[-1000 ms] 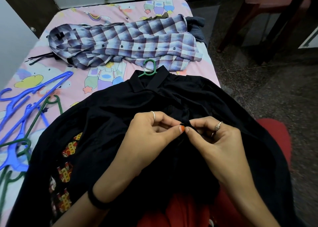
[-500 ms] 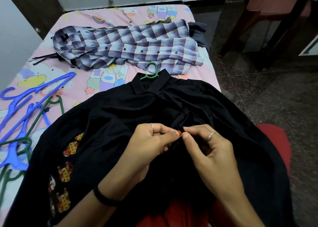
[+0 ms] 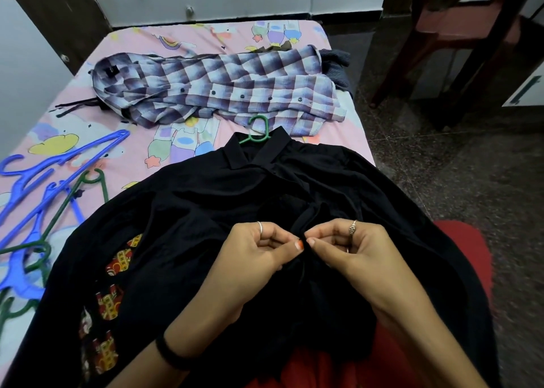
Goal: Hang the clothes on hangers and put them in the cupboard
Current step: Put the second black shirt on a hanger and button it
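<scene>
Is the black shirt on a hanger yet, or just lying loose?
On a hanger: a green hook sticks out above the black shirt collar. Both hands pinch its front placket.

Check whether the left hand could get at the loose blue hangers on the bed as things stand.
Probably yes, once freed: the left hand is pinching the black shirt, but the blue hangers lie uncovered on its side of the bed.

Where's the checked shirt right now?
In the head view, the checked shirt lies across the far part of the bed, just beyond the black shirt and its green hanger hook.
</scene>
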{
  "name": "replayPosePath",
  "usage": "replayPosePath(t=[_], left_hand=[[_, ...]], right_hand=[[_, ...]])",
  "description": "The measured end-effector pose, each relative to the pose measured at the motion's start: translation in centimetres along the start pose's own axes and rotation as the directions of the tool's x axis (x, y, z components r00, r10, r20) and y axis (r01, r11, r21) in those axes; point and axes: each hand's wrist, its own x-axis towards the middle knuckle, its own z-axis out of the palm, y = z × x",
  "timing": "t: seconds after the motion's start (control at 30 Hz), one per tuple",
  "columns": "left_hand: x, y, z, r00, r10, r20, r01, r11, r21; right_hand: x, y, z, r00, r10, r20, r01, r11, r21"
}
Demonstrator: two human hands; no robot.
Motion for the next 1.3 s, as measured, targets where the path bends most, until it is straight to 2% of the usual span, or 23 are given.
replayPosePath(t=[0.23, 0.37, 0.53, 0.7, 0.77, 0.83, 0.87, 0.9, 0.97, 1.03, 1.1, 1.17, 1.23, 1.3], left_hand=[[0.6, -0.3, 0.3, 0.998, 0.06, -0.021, -0.058, 0.994, 0.094], [1.0, -0.3, 0.6, 0.997, 0.067, -0.035, -0.064, 0.996, 0.068], [1.1, -0.2, 1.4, 0.996, 0.052, -0.068, -0.059, 0.993, -0.102], [1.5, -1.0, 1.4, 0.994, -0.018, -0.106, -0.007, 0.973, -0.232], [1.6, -1.2, 1.4, 0.996, -0.033, -0.078, 0.01, 0.96, -0.28], [1.5, -1.3, 1.3, 0.998, -0.051, -0.038, 0.036, 0.943, -0.332], [1.4, -1.3, 1.3, 0.998, -0.055, -0.006, 0.049, 0.93, -0.364], [1.3, -1.4, 1.2, 0.998, -0.053, 0.03, 0.061, 0.916, -0.397], [1.2, -1.4, 0.7, 0.992, -0.057, 0.112, 0.102, 0.885, -0.454], [1.2, -1.5, -0.1, 0.975, -0.066, 0.214, 0.163, 0.865, -0.475], [1.3, -1.8, -1.1, 0.948, -0.073, 0.31, 0.212, 0.871, -0.442], [1.6, -2.2, -2.2, 0.918, -0.086, 0.387, 0.245, 0.891, -0.383], [2.2, -2.5, -3.2, 0.916, -0.125, 0.382, 0.231, 0.941, -0.245], [3.0, -2.2, -4.1, 0.941, -0.152, 0.302, 0.164, 0.986, -0.017]], right_hand=[[0.2, -0.4, 0.5, 0.991, -0.084, -0.108, 0.057, 0.972, -0.229], [-0.2, -0.6, 1.2, 0.96, -0.218, -0.175, 0.146, 0.925, -0.35], [-0.3, 1.0, 2.6, 0.853, -0.473, -0.222, 0.287, 0.779, -0.558], [-0.1, 2.1, 3.1, 0.787, -0.554, -0.272, 0.369, 0.776, -0.511], [-0.2, 2.1, 3.3, 0.82, -0.485, -0.305, 0.364, 0.852, -0.376], [-0.1, 1.6, 3.1, 0.9, -0.295, -0.321, 0.276, 0.955, -0.105], [0.1, 1.3, 2.9, 0.942, -0.176, -0.286, 0.2, 0.978, 0.058], [0.2, 1.0, 2.6, 0.977, -0.059, -0.207, 0.106, 0.969, 0.222], [0.6, 0.7, 1.9, 0.994, 0.104, 0.019, -0.1, 0.868, 0.486], [1.0, 0.7, 1.3, 0.968, 0.167, 0.188, -0.246, 0.777, 0.58], [1.4, 0.8, 0.9, 0.947, 0.179, 0.266, -0.301, 0.784, 0.543], [1.9, 1.0, 0.7, 0.936, 0.177, 0.303, -0.302, 0.848, 0.436], [2.7, 1.2, 0.6, 0.94, 0.168, 0.296, -0.237, 0.947, 0.217], [4.0, 1.2, 0.6, 0.953, 0.14, 0.268, -0.118, 0.989, -0.094]])
